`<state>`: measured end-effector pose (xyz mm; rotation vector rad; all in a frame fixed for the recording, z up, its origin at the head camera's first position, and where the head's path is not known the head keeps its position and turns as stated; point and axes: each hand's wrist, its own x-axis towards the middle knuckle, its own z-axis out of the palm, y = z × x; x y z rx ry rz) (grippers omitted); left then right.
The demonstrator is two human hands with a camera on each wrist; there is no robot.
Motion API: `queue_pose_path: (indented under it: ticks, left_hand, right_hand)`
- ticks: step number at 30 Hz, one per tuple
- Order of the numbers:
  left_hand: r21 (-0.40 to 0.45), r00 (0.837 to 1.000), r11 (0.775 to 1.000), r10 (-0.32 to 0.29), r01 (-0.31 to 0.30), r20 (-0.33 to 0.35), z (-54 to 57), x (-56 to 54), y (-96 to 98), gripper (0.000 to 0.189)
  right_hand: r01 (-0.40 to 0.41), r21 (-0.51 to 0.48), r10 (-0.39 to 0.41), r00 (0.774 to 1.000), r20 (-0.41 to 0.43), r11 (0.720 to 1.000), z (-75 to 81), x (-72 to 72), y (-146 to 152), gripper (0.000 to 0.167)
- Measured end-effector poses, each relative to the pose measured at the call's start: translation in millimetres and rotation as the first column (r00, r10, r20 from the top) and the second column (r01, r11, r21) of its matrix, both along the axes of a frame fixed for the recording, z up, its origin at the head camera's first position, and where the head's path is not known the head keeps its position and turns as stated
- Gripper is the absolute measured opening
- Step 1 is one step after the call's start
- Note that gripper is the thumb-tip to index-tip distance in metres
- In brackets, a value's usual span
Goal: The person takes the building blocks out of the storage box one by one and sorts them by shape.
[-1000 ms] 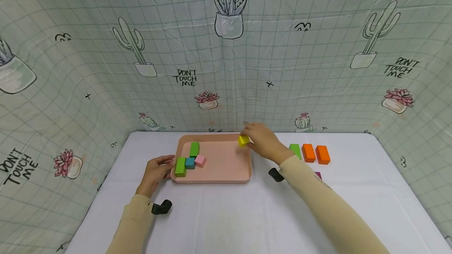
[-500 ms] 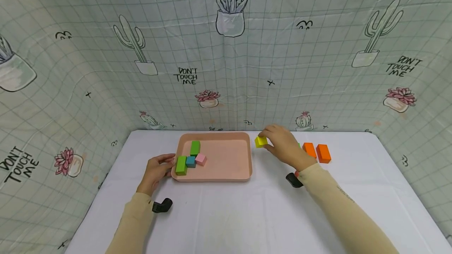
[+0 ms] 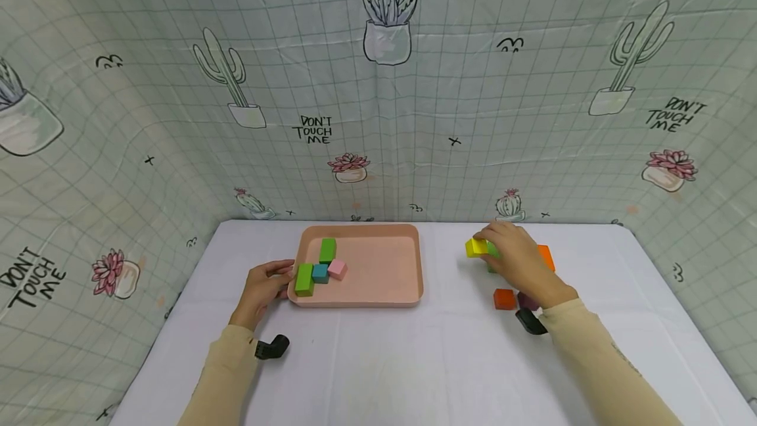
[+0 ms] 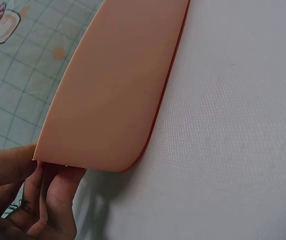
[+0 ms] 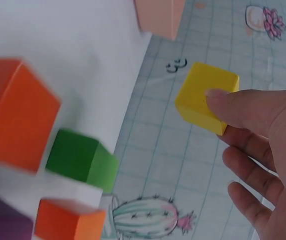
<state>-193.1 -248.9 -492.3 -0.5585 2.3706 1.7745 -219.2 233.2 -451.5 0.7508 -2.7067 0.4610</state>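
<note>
My right hand (image 3: 520, 261) pinches a yellow block (image 3: 475, 247) between thumb and fingers, raised at the right of the table. The yellow block (image 5: 205, 97) also shows in the right wrist view. Close by the hand is a green block (image 3: 493, 261), partly hidden behind it. At the left end of a pink tray (image 3: 378, 304), my left hand (image 3: 263, 288) grips the rim, with the thumb on the edge and the fingers against the outer wall. Inside the tray lie two green blocks (image 3: 304, 280), a blue block (image 3: 320, 273) and a pink block (image 3: 338, 269), all toward its left.
Below the right hand sit a red-orange block (image 3: 504, 299) and a purple block (image 3: 528, 302). An orange block (image 3: 547, 257) shows partly behind the hand. A patterned cloth (image 3: 402, 104) rises beyond the white table (image 3: 378, 367).
My right hand has carried the yellow block rightward, from above the tray's right edge to beside the loose blocks. The left hand and the tray have stayed put.
</note>
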Motion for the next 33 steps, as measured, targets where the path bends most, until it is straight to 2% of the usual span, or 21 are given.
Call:
queue_pose_path:
  ticks: [15,21,28,33]
  left_hand:
    - [-0.005,1.0,1.0,0.003,-0.003,-0.002,0.1,-0.2,0.4,0.039]
    - [-0.008,1.0,1.0,-0.002,0.002,-0.007,-0.2,0.4,0.5,0.038]
    - [-0.001,1.0,1.0,-0.005,0.005,-0.007,1.8,1.7,1.8,0.039]
    - [-0.009,1.0,1.0,0.004,-0.004,-0.001,3.0,2.1,2.3,0.039]
  right_hand:
    - [0.134,-0.029,-0.134,0.991,0.004,0.991,-14.1,34.0,63,0.042]
    - [0.178,-0.008,-0.178,0.984,0.008,0.984,-22.0,44.7,83,0.046]
    - [0.214,0.009,-0.215,0.977,0.018,0.977,-30.1,55.7,100,0.042]
    - [0.22,0.083,-0.225,0.972,0.059,0.972,-34.0,61.4,107,0.042]
